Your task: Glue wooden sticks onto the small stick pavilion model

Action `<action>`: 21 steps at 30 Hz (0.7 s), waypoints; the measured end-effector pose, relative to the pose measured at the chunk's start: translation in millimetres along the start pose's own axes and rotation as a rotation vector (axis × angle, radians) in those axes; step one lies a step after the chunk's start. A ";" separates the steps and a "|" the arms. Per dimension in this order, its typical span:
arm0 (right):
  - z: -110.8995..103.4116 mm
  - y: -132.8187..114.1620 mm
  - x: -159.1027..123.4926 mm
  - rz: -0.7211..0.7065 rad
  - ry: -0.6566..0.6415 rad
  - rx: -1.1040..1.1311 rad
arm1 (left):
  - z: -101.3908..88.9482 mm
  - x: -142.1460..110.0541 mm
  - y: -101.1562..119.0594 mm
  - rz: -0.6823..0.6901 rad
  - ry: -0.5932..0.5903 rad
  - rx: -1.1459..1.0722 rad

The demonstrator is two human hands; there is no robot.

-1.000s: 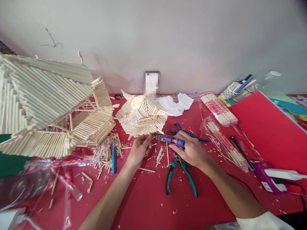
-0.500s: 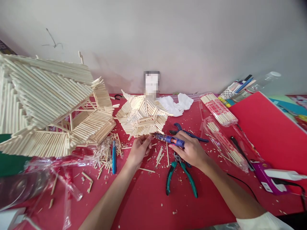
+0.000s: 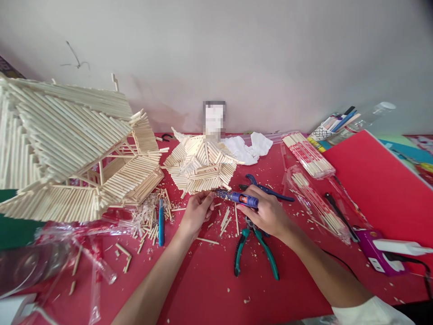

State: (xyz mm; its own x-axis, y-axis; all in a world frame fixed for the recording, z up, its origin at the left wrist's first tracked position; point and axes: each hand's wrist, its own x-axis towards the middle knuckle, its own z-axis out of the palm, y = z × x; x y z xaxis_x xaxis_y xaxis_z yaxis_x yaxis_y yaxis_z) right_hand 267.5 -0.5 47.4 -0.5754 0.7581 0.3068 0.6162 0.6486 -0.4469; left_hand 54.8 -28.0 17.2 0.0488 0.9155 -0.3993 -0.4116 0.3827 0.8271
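Observation:
My right hand [image 3: 266, 211] is closed around a blue hot glue gun [image 3: 241, 198], its nozzle pointing left. The nozzle tip meets the fingertips of my left hand [image 3: 198, 211], which are pinched together; whatever they hold is too small or hidden to make out. Just behind both hands stands a small model building [image 3: 203, 167] made of wooden sticks, with a layered roof. Green-handled pliers [image 3: 255, 246] lie spread on the red table in front of my right hand. Behind that hand rests a blue-handled tool [image 3: 270, 192], partly covered by it.
A larger stick-built house [image 3: 71, 135] fills the left side. Cut stick pieces [image 3: 145, 225] and a blue pen-like tool [image 3: 161, 222] lie beside my left forearm. On the right are packs of sticks [image 3: 308, 154], a red board [image 3: 382, 180] and a purple box [image 3: 379, 253]. Crumpled tissue [image 3: 248, 148] lies near the wall.
My right hand and the glue gun have shifted very slightly left. My left hand stays in nearly the same place, still pinched.

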 end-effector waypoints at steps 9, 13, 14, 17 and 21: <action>-0.7 3.0 -4.2 0.011 0.027 -0.043 | 0.3 -0.1 0.6 -0.006 0.004 -0.006; -2.8 2.7 -7.7 0.004 0.034 -0.057 | -0.5 0.5 -0.7 0.004 0.010 0.002; -2.9 2.3 -8.0 0.002 0.032 -0.059 | -0.5 0.5 -0.6 0.004 0.010 0.004; -2.3 1.5 -7.4 0.006 0.027 -0.063 | 0.1 0.2 0.7 0.000 0.005 0.002; -2.0 1.4 -5.2 0.014 0.032 -0.030 | 1.3 -0.5 2.6 -0.002 0.001 -0.002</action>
State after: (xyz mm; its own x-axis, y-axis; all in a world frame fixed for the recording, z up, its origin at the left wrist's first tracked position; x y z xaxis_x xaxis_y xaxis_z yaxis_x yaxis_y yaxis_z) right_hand 272.5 -3.4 46.9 -0.5495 0.7687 0.3275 0.6400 0.6392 -0.4264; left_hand 54.8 -27.3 20.0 0.0490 0.9147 -0.4012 -0.4137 0.3842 0.8254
